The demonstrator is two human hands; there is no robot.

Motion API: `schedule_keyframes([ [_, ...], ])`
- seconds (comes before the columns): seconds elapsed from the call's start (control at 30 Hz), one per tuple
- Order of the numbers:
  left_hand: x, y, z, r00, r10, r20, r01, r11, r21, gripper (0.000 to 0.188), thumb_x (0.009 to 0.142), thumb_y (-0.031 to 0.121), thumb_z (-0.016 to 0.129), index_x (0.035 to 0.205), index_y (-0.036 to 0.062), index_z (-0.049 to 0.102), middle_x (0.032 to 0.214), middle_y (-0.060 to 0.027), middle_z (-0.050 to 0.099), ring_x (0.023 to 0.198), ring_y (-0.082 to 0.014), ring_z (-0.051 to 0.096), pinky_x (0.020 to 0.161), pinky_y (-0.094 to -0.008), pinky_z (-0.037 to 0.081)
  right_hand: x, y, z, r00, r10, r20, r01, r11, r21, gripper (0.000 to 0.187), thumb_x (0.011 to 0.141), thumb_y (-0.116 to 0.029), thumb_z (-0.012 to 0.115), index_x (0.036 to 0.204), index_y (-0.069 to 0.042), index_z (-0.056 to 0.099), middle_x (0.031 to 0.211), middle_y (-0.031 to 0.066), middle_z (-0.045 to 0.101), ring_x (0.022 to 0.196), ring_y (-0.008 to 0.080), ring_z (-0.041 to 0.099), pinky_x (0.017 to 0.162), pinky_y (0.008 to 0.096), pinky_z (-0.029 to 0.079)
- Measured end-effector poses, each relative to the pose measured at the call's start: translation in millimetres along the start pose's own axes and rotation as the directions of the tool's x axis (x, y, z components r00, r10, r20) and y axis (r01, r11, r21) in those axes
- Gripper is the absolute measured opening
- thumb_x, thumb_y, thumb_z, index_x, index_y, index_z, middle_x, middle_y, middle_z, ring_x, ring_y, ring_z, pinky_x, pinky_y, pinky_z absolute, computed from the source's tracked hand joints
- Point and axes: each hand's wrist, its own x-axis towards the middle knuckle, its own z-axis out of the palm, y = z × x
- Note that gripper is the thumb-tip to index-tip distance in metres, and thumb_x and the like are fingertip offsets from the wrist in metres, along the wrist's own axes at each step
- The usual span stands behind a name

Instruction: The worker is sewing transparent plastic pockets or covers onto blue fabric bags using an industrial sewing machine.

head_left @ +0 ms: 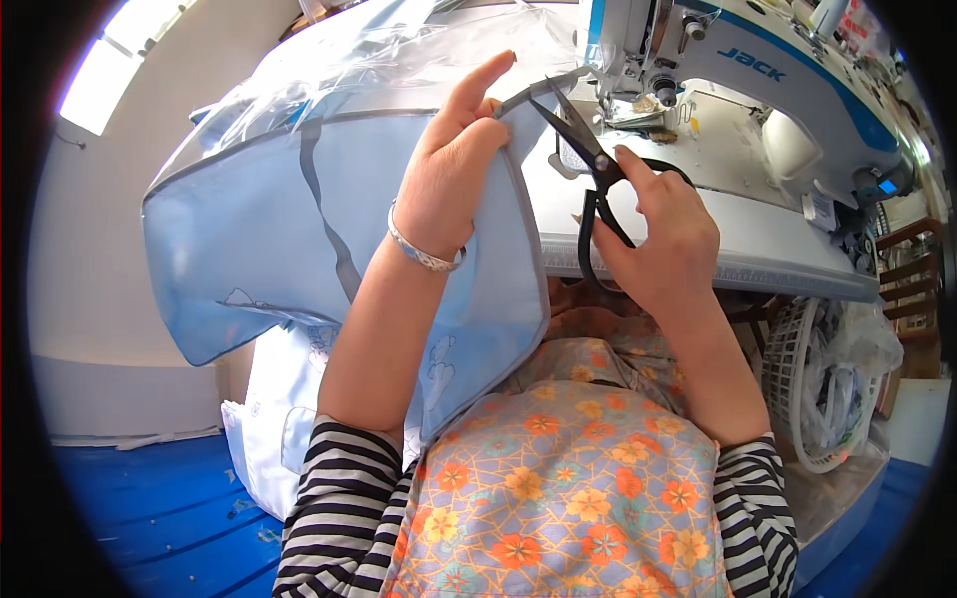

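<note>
- Presently the light-blue fabric [249, 229] lies across the left part of the white tabletop [778, 236] and hangs past its front edge toward the floral apron [558, 488].
- Grey edging [528, 204] runs round the fabric; its narrow end reaches up toward the needle area of the sewing machine [807, 80].
- The left hand [446, 164] holds the fabric at its upper right corner, forefinger stretched out; the fingers underneath are hidden, so how tight the grip is I cannot tell.
- The right hand [663, 224] is closed round the handles of black scissors [601, 164], above the tabletop's front edge.
- Their blades stand apart, pointing up and left at the narrow end; whether they touch it is unclear.
- Room is tight between blades and machine head, wider between the right hand and the tabletop's right corner.
- Clear plastic film [399, 50] lies beyond the fabric's far edge.
</note>
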Motion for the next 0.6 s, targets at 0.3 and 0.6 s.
schedule_keyframes([
  [0.3, -6, 4, 5, 0.997, 0.006, 0.081, -0.001, 0.998, -0.055, 0.05, 0.084, 0.003, 0.047, 0.134, 0.0071, 0.051, 0.087, 0.0014, 0.046, 0.077, -0.0063, 0.041, 0.07, -0.0189, 0.036, -1, 2, -1, 0.996, 0.011, -0.084, -0.019, 0.996, -0.091, 0.06, 0.063, -0.018, 0.078, 0.12, -0.011, 0.063, 0.073, 0.0036, 0.05, 0.064, 0.0215, 0.055, 0.056, 0.0331, 0.046],
  [0.6, -18, 6, -2, 0.989, 0.099, 0.11, -0.114, 0.984, 0.141, 0.048, 0.085, 0.001, 0.057, 0.132, 0.0047, 0.051, 0.096, -0.003, 0.057, 0.088, -0.0089, 0.052, 0.078, -0.0231, 0.043, -11, 16, -16, 0.996, 0.005, -0.091, -0.003, 1.0, 0.027, 0.055, 0.069, -0.013, 0.08, 0.12, -0.005, 0.063, 0.063, 0.003, 0.053, 0.053, 0.0152, 0.048, 0.049, 0.0278, 0.04],
])
